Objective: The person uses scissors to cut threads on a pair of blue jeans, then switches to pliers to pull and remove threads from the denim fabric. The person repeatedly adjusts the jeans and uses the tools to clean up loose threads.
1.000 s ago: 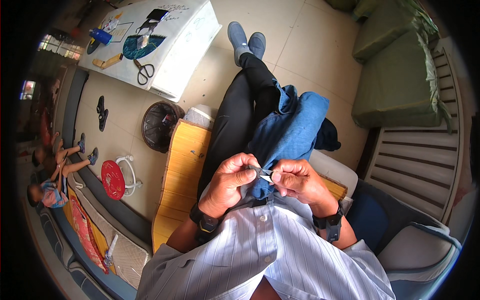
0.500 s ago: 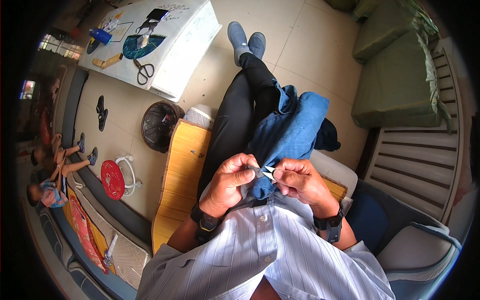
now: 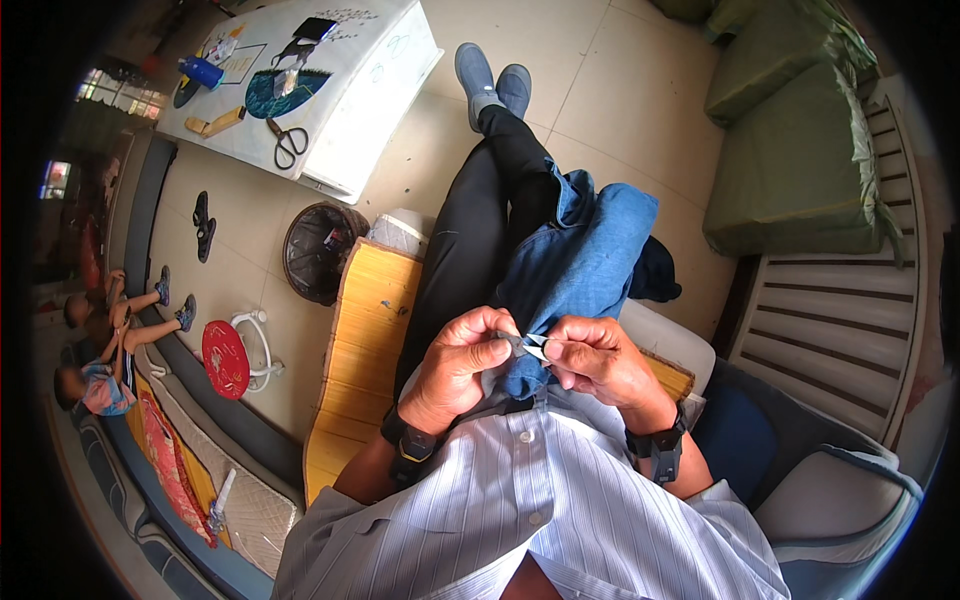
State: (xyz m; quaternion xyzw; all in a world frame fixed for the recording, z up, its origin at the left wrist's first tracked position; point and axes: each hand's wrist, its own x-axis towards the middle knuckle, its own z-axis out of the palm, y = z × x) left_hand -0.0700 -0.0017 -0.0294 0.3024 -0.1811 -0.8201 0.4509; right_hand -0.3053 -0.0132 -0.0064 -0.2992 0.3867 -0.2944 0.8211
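Note:
My left hand pinches a small dark grey scrap of cloth between thumb and fingertips. Facing it, my right hand is closed round small thread snips. Their two pale pointed blades stick out toward the scrap, and the handle is hidden in my fingers. The tips meet or nearly meet the cloth's edge; I cannot tell which. Under both hands, blue denim jeans lie bunched across my lap, over my black trousers.
A white table at the far left bears black-handled scissors and a blue bottle. Beside my seat's yellow mat stands a lined waste bin. Farther left are a red stool and two seated people. Green cushions lie right.
The snips' blades have drawn closer together at the edge of the grey scrap. Both hands stay in nearly the same place, and the jeans have not moved.

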